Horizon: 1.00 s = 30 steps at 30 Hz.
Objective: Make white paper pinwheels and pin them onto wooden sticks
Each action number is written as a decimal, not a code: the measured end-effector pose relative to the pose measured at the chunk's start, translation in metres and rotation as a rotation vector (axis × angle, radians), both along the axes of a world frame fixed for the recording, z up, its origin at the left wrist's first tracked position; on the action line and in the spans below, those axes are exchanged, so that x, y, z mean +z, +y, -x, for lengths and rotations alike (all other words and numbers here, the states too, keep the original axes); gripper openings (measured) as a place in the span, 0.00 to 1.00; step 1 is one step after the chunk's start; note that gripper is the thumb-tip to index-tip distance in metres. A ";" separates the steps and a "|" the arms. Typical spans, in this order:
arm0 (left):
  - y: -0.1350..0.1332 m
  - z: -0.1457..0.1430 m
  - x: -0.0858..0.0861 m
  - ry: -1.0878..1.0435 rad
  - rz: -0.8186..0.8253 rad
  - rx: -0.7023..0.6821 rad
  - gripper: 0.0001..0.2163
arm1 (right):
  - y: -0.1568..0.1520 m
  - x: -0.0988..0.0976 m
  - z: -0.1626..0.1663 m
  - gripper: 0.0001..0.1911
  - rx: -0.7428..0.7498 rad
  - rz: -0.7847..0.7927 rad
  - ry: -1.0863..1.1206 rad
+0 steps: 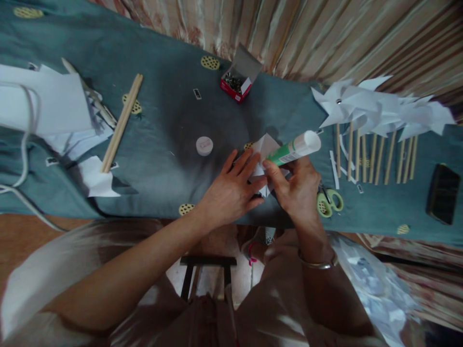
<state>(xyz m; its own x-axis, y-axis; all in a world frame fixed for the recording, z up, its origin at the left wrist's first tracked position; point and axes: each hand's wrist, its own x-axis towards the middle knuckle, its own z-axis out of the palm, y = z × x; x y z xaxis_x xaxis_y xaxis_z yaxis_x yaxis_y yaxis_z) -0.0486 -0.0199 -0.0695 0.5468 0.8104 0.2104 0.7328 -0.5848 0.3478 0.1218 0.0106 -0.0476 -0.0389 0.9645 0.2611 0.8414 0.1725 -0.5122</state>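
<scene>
My right hand (298,188) grips a glue stick (289,150) over creased white paper (265,144) — my left hand (229,190) spread flat on it; scissors (337,200) right of that paper.

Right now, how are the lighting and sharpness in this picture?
Head view: dim overall, with a broad soft shadow on the tablecloth near the round white cap; head view: small print on the glue stick too blurred to read, curtain folds look stretched.
</scene>
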 end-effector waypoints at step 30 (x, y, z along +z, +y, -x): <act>-0.001 0.000 -0.002 -0.018 -0.020 0.006 0.22 | 0.008 -0.002 -0.005 0.18 0.022 -0.031 0.088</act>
<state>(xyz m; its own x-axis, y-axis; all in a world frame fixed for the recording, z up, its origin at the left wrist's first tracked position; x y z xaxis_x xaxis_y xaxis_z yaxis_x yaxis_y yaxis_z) -0.0485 -0.0210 -0.0710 0.5382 0.8088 0.2370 0.7297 -0.5879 0.3492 0.1266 0.0185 -0.0495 -0.0351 0.9550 0.2944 0.7891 0.2072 -0.5782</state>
